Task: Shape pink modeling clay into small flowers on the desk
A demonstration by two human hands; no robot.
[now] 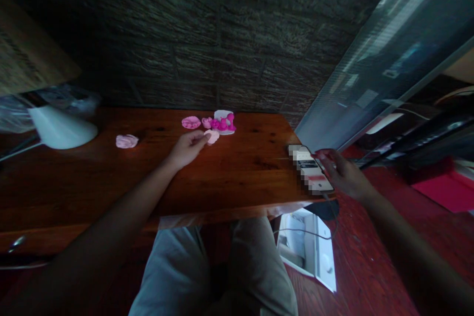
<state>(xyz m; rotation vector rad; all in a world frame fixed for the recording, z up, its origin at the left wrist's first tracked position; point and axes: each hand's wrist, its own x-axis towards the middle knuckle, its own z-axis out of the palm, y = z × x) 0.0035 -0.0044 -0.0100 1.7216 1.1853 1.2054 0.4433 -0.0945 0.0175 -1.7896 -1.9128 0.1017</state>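
Note:
My left hand (188,149) pinches a pale pink flat piece with a scalloped edge (212,137) between thumb and fingers, just above the table. Right behind it lie bright pink moulded shapes (224,122), partly on a small white tray (218,114). A pink oval piece with a bumpy surface (191,122) is to their left. Farther left rests a crumpled light pink lump (126,141). At the table's right end lies a lit phone (314,173), its screen partly pixelated. My right hand (340,172) hovers at the phone's right edge, fingers loosely bent and apart; whether they touch it I cannot tell.
The wooden table (237,177) runs against a dark brick wall (237,59). A lamp with a white base (61,128) stands at left, plastic bags behind it. Below right, an open white box (305,247) sits on the red floor, and a cable (303,232) hangs from the phone.

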